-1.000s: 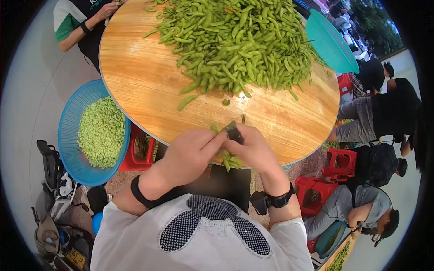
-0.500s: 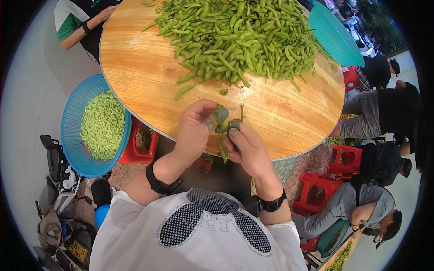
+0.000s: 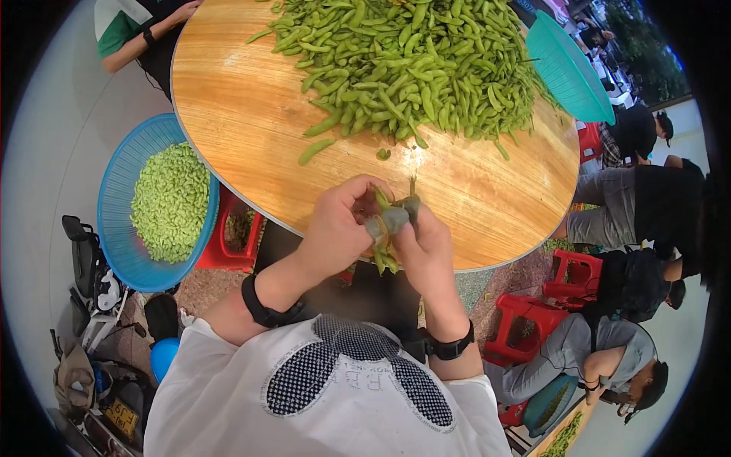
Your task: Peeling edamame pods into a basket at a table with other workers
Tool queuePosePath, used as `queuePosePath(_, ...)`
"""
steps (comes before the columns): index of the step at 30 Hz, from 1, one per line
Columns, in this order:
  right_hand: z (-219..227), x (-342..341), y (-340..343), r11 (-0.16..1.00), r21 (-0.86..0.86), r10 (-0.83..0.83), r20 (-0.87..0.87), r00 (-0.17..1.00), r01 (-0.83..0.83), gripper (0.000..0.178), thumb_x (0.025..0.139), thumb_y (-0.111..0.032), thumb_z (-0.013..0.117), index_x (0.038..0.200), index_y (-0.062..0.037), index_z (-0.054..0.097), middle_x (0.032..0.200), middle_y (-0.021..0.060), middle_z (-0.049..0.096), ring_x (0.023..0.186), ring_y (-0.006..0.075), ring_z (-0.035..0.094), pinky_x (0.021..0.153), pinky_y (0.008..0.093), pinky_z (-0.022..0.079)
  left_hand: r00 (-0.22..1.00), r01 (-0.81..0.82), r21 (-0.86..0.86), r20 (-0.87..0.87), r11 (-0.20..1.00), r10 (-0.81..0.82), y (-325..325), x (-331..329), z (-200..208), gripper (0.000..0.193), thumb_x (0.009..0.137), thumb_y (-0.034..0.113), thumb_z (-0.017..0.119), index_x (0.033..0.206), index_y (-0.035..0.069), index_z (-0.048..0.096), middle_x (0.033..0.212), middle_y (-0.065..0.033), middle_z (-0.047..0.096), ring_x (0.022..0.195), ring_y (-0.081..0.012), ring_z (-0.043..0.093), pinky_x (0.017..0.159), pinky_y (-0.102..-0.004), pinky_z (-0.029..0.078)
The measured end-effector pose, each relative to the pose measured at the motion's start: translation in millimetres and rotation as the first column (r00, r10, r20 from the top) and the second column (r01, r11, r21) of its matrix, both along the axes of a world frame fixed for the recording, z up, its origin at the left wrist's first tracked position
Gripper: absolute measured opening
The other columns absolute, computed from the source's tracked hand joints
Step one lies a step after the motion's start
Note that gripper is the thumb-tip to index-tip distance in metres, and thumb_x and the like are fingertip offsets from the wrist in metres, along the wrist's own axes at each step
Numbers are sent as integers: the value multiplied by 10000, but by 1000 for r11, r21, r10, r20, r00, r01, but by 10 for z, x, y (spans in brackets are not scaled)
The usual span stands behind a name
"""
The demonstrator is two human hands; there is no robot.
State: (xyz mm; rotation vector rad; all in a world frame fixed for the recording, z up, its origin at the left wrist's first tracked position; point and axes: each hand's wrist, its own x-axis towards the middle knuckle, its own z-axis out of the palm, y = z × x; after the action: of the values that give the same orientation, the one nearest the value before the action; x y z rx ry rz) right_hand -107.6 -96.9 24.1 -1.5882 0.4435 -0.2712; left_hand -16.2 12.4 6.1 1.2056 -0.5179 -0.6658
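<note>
Pod [image 3: 381, 199] right in the middle of the frame, over the near edge of the counter [image 3: 236, 99], and the left hand [image 3: 335, 228] has its grip pinching it, thumb in a grey cover [image 3: 391, 220], while the right hand [image 3: 428, 242] sits tight alongside, grip curled on more pods [image 3: 387, 263] poking out below! Big green heap [image 3: 411, 76] across the top, teal basket [image 3: 572, 70] at upper right, and at left a blue basket [image 3: 114, 228] of shelled beans [image 3: 171, 202] by a red stool [image 3: 234, 242]!
</note>
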Motion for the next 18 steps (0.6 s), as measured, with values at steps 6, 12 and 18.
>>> queuePosePath(6, -88, 70, -70, 919, 391, -56, 12, 998, 47, 134, 926, -97, 489, 848, -27, 573, 662, -50, 496, 596, 27, 429, 528, 195, 351, 926, 162, -231, -300, 960, -228, 72, 197, -6, 196, 861, -5, 538, 1050, 7, 590, 871, -27, 609, 688, -63, 537, 592, -188, 442)
queuePosePath(12, 164, 188, -114, 901, -378, 118, -260, 958, -214, 172, 907, -149, 533, 876, 17, 562, 623, 82, 535, 556, 139, 480, 528, 272, 392, 882, 90, -255, -429, 963, -196, 222, 293, -51, 285, 836, -74, 448, 1053, 24, 605, 834, 13, 575, 665, -55, 497, 608, -155, 404)
queuePosePath(18, 123, 650, -430, 544, -829, -11, -164, 986, -132, 165, 842, -146, 589, 829, 13, 545, 680, 203, 593, 615, 380, 580, 539, 418, 442, 943, 30, -105, -326, 994, -62, 247, 336, -71, 272, 863, -51, 424, 1058, 21, 599, 849, -16, 584, 658, -52, 497, 530, -141, 352)
